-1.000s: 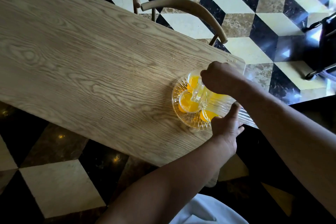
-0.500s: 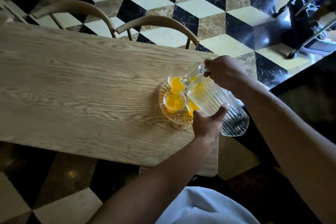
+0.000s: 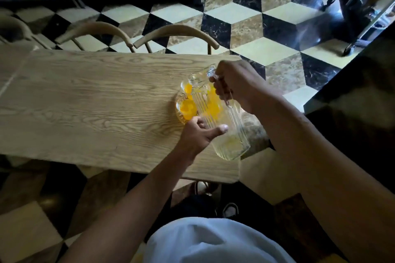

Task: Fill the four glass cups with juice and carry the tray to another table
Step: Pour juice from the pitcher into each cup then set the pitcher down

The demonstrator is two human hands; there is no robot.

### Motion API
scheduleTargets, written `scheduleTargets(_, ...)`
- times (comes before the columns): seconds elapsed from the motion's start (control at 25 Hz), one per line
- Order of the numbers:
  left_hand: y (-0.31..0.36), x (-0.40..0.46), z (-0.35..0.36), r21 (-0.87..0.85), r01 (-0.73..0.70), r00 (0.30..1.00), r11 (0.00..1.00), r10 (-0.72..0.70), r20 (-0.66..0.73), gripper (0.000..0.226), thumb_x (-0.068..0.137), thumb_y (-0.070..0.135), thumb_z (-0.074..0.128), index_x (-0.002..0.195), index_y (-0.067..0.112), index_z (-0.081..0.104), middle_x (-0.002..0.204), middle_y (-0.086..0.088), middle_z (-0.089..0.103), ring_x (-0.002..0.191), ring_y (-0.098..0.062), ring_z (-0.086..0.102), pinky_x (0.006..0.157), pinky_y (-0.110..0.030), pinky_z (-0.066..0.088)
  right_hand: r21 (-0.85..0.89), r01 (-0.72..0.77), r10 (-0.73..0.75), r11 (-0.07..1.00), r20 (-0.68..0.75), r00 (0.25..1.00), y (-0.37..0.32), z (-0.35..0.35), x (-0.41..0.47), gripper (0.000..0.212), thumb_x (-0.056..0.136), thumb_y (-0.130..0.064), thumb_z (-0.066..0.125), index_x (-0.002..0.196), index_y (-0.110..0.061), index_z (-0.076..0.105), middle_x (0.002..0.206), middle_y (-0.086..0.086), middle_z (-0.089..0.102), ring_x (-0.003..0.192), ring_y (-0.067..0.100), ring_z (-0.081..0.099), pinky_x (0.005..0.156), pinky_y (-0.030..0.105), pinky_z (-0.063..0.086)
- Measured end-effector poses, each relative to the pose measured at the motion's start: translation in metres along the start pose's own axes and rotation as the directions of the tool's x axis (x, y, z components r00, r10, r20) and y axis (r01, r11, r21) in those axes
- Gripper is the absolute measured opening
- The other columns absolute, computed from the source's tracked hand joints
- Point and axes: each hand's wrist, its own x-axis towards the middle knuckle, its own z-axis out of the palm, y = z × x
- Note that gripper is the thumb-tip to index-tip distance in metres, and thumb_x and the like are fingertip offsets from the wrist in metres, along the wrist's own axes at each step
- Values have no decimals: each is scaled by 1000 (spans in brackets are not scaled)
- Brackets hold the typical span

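Note:
A ribbed clear glass jug (image 3: 222,126) hangs tilted over the round glass tray (image 3: 179,113) near the right end of the wooden table (image 3: 85,102). My right hand (image 3: 237,85) grips the jug's handle. My left hand (image 3: 198,134) supports the jug's side near its base, thumb along the glass. The jug looks nearly drained, with a little pale liquid at its bottom. On the tray stand glass cups (image 3: 188,107) holding orange juice; two are seen plainly, the others show only through the jug.
Two bent-wood chair backs (image 3: 175,32) stand along the table's far edge. A dark counter (image 3: 352,102) lies to the right. A black wheeled stand (image 3: 352,6) is at the far right on the chequered floor.
The jug has tipped back from its pouring angle, its spout lifting away from the cups. The view has shifted, so the tray now sits farther from me.

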Motion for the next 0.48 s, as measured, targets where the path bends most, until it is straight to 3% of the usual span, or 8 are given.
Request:
scheduleTargets(0.08, 2, -10, -22, -35, 23, 998, 999, -21, 51, 54, 65, 30, 94, 95, 13, 53, 76, -4, 41, 75, -20, 41, 70, -35, 38, 11, -1, 0, 1000, 81, 997, -2, 12, -7, 9, 87, -8, 47, 85, -6, 56, 64, 9, 51, 54, 20, 45, 53, 28, 37)
scheduleTargets(0.16, 2, -16, -43, -45, 36, 995, 998, -31, 95, 53, 70, 25, 92, 107, 6, 60, 93, -10, 50, 89, -23, 49, 78, -41, 44, 2, -4, 4, 1000, 145, 989, -6, 24, -11, 8, 90, -5, 48, 87, -5, 56, 72, 15, 51, 59, 23, 49, 57, 30, 44)
scheduleTargets(0.24, 0, -23, -65, -15, 25, 994, 1000, -24, 103, 65, 66, 33, 92, 114, -1, 64, 100, -12, 59, 95, -23, 59, 81, -37, 52, -11, 2, 0, 1000, 167, 986, -9, 41, -12, 9, 92, -3, 51, 88, -4, 58, 76, 17, 55, 65, 26, 55, 60, 32, 51)
scheduleTargets(0.32, -3, -23, -89, -1, 28, 995, 1000, -28, 98, 77, 54, 45, 90, 117, 6, 66, 102, -9, 67, 97, -19, 67, 80, -31, 58, -4, 15, -14, 1000, 176, 984, -12, 61, -11, 8, 93, -1, 55, 88, -2, 61, 77, 19, 59, 69, 27, 59, 60, 33, 56)
scheduleTargets(0.48, -11, -8, -140, 7, 71, 985, 997, -72, 160, 67, 52, 43, 89, 110, 18, 68, 99, 3, 78, 99, -13, 74, 80, -26, 59, -33, 68, -60, 997, 200, 978, -14, 102, 1, 18, 97, -3, 62, 80, 3, 66, 74, 17, 65, 63, 25, 66, 73, 43, 63)
